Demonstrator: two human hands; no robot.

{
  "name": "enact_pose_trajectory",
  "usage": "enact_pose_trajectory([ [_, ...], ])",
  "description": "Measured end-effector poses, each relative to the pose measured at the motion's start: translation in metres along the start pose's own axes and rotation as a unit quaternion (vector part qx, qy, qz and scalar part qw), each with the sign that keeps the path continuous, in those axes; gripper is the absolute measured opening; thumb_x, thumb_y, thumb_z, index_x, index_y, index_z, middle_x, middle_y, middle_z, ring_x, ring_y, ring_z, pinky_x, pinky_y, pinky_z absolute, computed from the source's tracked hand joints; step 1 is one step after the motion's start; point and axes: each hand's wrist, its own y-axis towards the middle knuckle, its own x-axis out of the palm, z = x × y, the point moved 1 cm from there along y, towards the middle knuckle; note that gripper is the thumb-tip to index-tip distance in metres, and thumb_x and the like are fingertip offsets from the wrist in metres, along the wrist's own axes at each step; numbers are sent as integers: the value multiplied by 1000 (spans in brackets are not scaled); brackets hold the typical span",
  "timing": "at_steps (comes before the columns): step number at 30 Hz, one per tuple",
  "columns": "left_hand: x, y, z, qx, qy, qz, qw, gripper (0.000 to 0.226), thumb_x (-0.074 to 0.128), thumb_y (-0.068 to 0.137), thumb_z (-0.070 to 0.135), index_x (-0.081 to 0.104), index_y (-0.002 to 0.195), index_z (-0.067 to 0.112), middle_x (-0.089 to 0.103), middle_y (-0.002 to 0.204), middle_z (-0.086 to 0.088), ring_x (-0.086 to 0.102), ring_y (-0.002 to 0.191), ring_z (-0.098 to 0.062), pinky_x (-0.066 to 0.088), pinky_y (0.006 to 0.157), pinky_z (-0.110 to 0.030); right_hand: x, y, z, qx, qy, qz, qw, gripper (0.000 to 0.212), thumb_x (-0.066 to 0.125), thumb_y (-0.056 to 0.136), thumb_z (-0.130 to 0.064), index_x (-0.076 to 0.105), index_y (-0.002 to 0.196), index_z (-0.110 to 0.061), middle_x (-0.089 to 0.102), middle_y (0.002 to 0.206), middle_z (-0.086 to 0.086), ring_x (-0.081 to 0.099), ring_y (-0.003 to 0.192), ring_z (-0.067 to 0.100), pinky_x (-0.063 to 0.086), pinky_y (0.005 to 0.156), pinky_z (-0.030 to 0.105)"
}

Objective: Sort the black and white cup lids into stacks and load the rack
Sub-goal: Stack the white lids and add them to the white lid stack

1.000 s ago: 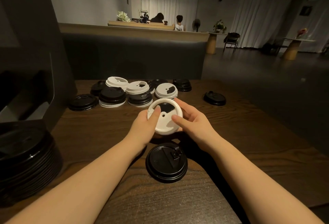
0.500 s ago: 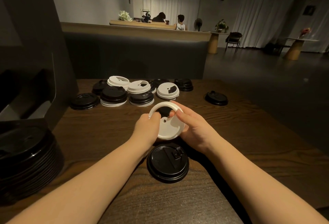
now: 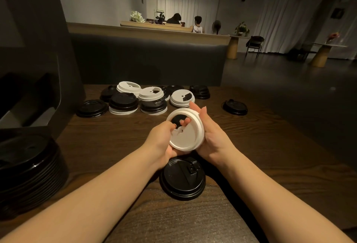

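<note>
Nearest the camera, on the dark wooden table, a single black lid lies flat between the two bare forearms. At the left edge sits a tall stack of black lids, partly cut off by the frame.

Just above the single black lid, both hands hold a white lid tilted up off the table — the left hand grips its left rim with the thumb at the opening, while the right hand cups the right rim, fingers curved around its far edge. A fingertip shows through the lid's opening.

Farther back, a cluster of mixed lids covers the table's far side: white lids sit on black ones and black on white, in short uneven piles. One black lid lies apart to the right.

Left of the table stands a dark rack — its compartments are too dim to make out.
</note>
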Motion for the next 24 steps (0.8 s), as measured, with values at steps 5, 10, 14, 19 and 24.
enact_pose_trajectory([
  [5, 3, -2, 0, -32, -43, -32, 998, 16, 38, 95, 5, 54, 100, 8, 63, 95, -13, 62, 87, -30, 52, 79, -51, -4, 8, 1, 7, 22, 67, 997, 33, 45, 93, -45, 69, 106, -26, 69, 79, 6, 66, 61, 10, 52, 74, 35],
  [10, 3, -2, 0, -52, -70, -45, 995, 30, 41, 94, 6, 52, 122, 4, 64, 108, -18, 64, 94, -34, 56, 70, -49, -5, 11, 2, -10, 23, 99, 995, 33, 46, 94, -44, 72, 103, -25, 72, 88, 5, 68, 64, 10, 53, 76, 36],
  [14, 3, -2, 1, -62, -90, -41, 993, 35, 41, 94, 8, 50, 127, 6, 63, 114, -20, 64, 99, -35, 55, 74, -50, -5, 10, 2, -19, 39, 108, 993, 30, 46, 95, -43, 69, 97, -24, 72, 74, 3, 66, 59, 10, 53, 72, 36],
  [19, 6, -7, 5, -42, -63, -36, 996, 23, 41, 100, 16, 53, 119, 10, 64, 114, -16, 63, 99, -32, 53, 74, -49, -9, 14, -1, -37, -28, 87, 995, 35, 43, 93, -48, 68, 102, -26, 73, 87, 4, 68, 84, 17, 52, 90, 40],
  [24, -10, -1, 16, 122, 157, 45, 979, 22, 55, 95, 35, 65, 98, 15, 69, 97, -8, 68, 87, -22, 58, 61, -31, -14, 14, 8, -105, -209, 45, 971, 45, 66, 87, -22, 55, 130, -15, 63, 121, 12, 65, 107, 24, 56, 86, 36],
])
